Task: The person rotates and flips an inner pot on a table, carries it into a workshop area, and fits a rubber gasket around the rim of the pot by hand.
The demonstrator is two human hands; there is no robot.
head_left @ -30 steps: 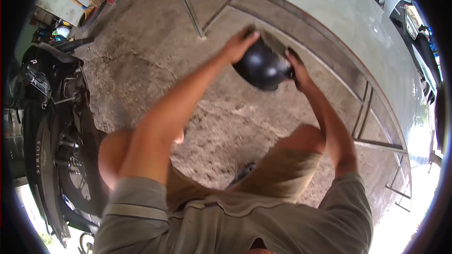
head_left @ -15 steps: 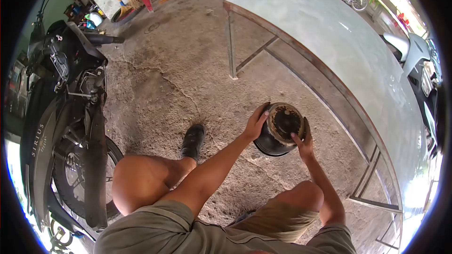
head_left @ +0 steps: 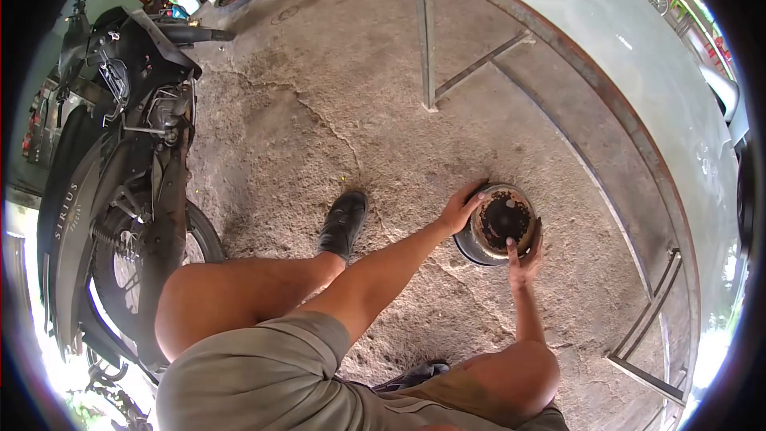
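Black Sirius motorbike [head_left: 163,183], toward left edge of concrete floor [head_left: 263,152]. Black shoe [head_left: 345,222] on left foot, toe toward far edge. Left hand [head_left: 463,207] clasping far-left side of black round pot [head_left: 501,219], over floor's right half, mottled brown-and-black face up; floor contact unclear. Right hand [head_left: 525,263] gripping near-right side, thumb on face. Pale-topped, steel-framed table [head_left: 670,56], toward right edge.

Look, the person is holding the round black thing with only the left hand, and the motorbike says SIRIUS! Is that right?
Not quite: it's not only the left hand. The head view shows the right hand gripping the round black thing too. The motorbike does say SIRIUS.
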